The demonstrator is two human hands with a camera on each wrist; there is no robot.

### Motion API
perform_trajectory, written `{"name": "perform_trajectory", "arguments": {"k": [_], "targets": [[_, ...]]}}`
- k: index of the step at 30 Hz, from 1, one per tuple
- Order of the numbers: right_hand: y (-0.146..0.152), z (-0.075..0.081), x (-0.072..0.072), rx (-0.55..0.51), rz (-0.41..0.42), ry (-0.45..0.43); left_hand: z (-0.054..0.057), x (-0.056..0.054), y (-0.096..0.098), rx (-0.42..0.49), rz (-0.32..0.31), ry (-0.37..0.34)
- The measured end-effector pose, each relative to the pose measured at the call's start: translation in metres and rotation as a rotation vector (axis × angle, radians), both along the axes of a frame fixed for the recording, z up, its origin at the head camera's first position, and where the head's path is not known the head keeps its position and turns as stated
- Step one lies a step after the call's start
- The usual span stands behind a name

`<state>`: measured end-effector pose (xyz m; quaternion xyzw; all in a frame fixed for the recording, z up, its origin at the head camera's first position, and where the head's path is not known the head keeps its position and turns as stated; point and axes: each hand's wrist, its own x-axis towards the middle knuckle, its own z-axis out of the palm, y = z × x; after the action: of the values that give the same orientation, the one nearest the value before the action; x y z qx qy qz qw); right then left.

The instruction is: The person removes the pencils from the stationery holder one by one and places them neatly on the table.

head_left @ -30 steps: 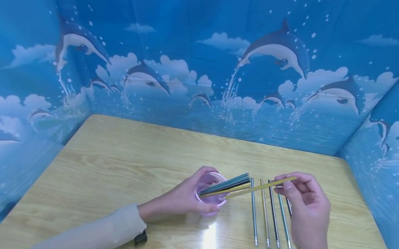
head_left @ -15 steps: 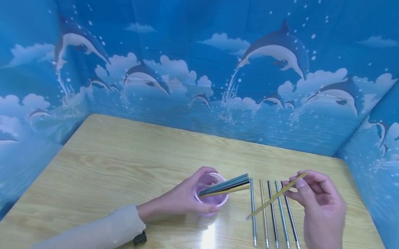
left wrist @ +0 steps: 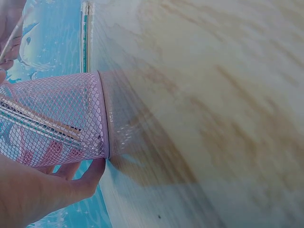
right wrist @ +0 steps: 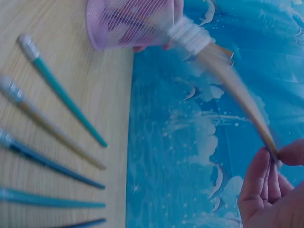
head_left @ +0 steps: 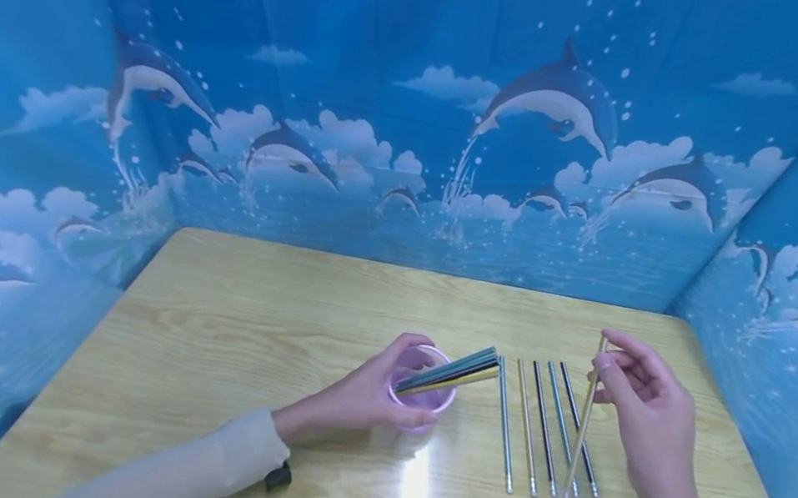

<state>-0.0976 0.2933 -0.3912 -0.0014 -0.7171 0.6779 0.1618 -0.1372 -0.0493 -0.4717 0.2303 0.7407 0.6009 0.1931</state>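
My left hand (head_left: 369, 388) grips a pink mesh pencil cup (left wrist: 52, 92) standing on the table, thumb and fingers round its sides. Several teal, black and yellow pencils (head_left: 459, 370) lean out of the cup toward the right. Between thumb and fingertips, my right hand (head_left: 650, 434) pinches one end of a yellow pencil (head_left: 585, 417). Its eraser end points down toward the near side, overlapping the row's right end in the head view; motion blurs it in the right wrist view. That row holds a teal pencil (head_left: 505, 423), another yellow pencil (head_left: 528, 426) and several more, side by side, eraser ends nearest me.
The wooden table (head_left: 248, 305) is bounded at the back and sides by a blue dolphin-print curtain (head_left: 387, 113). A bright light reflection (head_left: 416, 495) lies on the tabletop in front of the cup.
My right hand has moved right, away from the cup, and the yellow pencil has swung from slanting toward the cup to nearly parallel with the row. The left hand and cup have stayed in place.
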Motion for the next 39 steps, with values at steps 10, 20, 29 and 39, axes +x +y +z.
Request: {"name": "perform_trajectory", "arguments": {"k": [10, 20, 29, 39], "targets": [[0.034, -0.02, -0.019, 0.23, 0.035, -0.119, 0.0, 0.0, 0.0, 0.002, -0.007, 0.015], [0.068, -0.046, -0.041, 0.454, 0.089, -0.289, 0.0, 0.001, 0.0, -0.006, -0.018, -0.006], [0.08, -0.067, -0.064, 0.812, 0.124, -0.26, 0.003, 0.002, 0.0, -0.013, 0.0, -0.02], [0.081, -0.079, -0.08, 0.885, 0.163, -0.34, 0.004, 0.001, 0.0, -0.012, 0.0, -0.013]]}}
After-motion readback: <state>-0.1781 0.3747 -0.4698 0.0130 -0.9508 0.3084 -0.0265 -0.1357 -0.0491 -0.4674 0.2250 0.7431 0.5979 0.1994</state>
